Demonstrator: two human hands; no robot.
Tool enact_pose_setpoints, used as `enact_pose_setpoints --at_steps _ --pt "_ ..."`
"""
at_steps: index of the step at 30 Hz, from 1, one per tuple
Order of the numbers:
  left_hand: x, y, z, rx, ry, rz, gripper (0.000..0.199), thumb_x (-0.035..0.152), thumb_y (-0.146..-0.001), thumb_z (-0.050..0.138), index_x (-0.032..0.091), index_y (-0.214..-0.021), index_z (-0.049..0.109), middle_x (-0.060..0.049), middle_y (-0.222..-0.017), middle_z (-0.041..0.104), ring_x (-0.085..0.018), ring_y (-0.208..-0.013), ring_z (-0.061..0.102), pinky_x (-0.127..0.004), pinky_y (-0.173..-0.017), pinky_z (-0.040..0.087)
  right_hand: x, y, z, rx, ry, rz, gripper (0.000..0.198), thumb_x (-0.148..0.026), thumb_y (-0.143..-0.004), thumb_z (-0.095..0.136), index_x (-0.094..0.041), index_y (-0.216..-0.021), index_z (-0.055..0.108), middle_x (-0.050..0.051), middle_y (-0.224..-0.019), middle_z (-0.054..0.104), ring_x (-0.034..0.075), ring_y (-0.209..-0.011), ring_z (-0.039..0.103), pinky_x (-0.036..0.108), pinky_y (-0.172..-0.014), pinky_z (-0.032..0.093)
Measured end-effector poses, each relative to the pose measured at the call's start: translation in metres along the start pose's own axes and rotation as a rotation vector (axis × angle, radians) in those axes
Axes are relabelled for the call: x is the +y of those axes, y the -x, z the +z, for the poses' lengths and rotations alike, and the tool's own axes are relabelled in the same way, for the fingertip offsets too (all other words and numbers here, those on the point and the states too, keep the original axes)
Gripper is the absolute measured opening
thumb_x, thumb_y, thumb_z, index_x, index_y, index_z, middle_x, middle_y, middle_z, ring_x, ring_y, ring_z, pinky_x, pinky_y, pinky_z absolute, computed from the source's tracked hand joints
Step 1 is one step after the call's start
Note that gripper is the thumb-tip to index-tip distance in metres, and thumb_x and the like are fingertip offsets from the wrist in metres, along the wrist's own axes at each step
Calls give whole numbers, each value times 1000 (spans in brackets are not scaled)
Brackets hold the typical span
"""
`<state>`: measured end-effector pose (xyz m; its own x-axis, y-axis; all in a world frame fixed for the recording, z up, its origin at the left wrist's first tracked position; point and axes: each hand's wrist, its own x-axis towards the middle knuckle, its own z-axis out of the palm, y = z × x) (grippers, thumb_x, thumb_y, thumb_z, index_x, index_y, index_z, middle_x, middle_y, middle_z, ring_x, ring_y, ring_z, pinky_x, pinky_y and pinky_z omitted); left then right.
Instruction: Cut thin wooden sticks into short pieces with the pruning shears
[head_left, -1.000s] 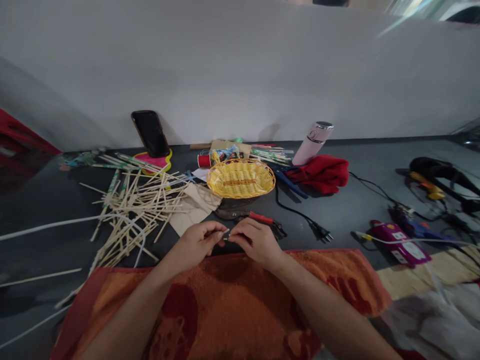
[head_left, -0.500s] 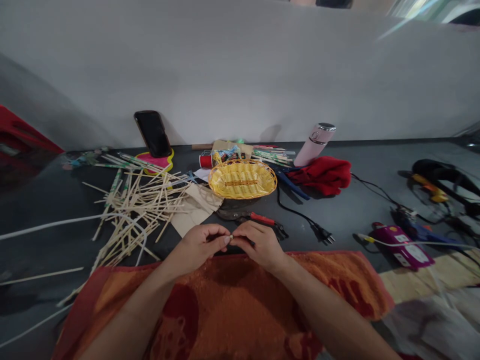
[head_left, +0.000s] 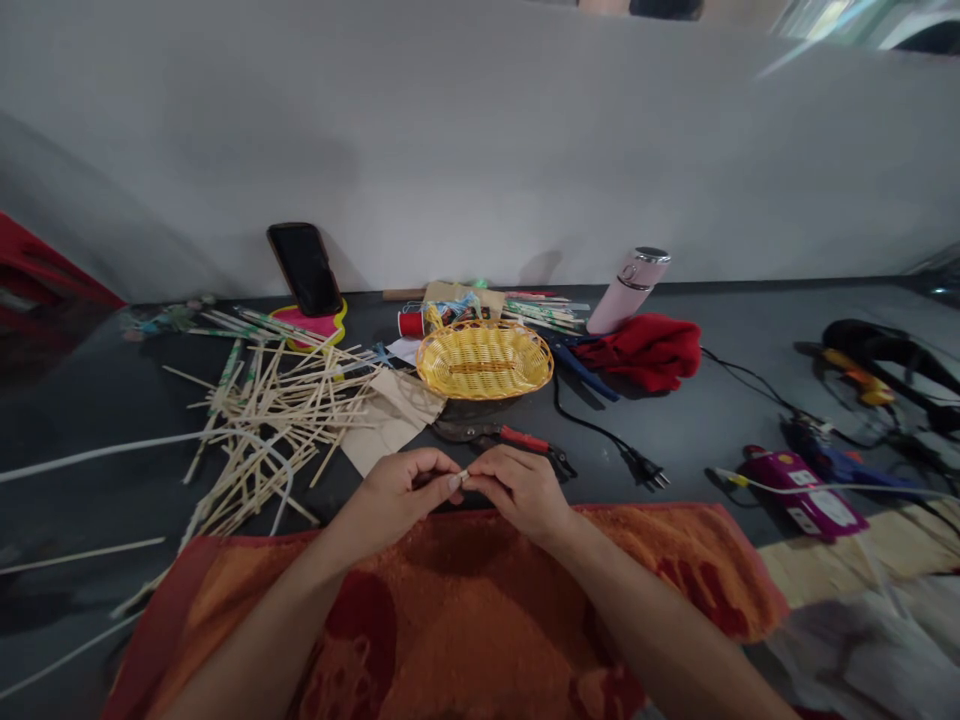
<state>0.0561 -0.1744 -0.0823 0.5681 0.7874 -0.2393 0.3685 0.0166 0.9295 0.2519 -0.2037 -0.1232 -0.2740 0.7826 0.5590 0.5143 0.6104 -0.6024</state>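
Note:
My left hand (head_left: 409,492) and my right hand (head_left: 525,490) meet at the front edge of the table, above an orange towel (head_left: 472,600). Between their fingertips they pinch a tiny pale piece (head_left: 463,476), mostly covered by the fingers and too small to name. Just beyond the hands lie pliers with a red handle (head_left: 525,438). Farther back is a yellow woven basket (head_left: 486,365), oval and shallow. A loose heap of thin pale sticks (head_left: 292,410) spreads left of the hands, partly beside a piece of brown paper (head_left: 390,420).
A phone (head_left: 306,268) leans against the wall at the back left. A pink bottle (head_left: 628,290) stands behind a red cloth (head_left: 652,352). A black plug (head_left: 649,470) with its cord and a purple power strip (head_left: 806,492) lie to the right. A red spool (head_left: 411,323) is by the basket.
The tiny pale piece shows slightly more and sits at a different angle between the fingertips. Both hands stay nearly in place.

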Motion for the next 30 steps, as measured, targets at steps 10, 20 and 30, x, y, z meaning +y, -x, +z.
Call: enact_pose_setpoints --at_steps 10,20,30 --pt "1 2 3 84 -202 99 19 29 -86 50 19 -88 67 2 -78 68 -12 -71 59 -20 -63 43 0 0 0 -16 -2 -10 14 -26 -93 56 -18 -87 66 4 -81 69 12 -74 64 23 -70 51" --pt "0 3 4 109 -293 129 21 31 -87 48 20 -87 67 3 -74 65 -11 -67 55 -20 -60 39 0 0 -2 -1 19 -22 13 -26 -93 56 -19 -87 65 4 -80 70 13 -74 65 24 -70 52" --pt "1 2 2 86 -359 145 24 35 -89 48 21 -90 67 2 -77 67 -13 -71 58 -21 -63 40 2 1 -5 -28 50 -48 14 -28 -93 55 -18 -87 64 4 -80 69 14 -75 65 24 -70 51"
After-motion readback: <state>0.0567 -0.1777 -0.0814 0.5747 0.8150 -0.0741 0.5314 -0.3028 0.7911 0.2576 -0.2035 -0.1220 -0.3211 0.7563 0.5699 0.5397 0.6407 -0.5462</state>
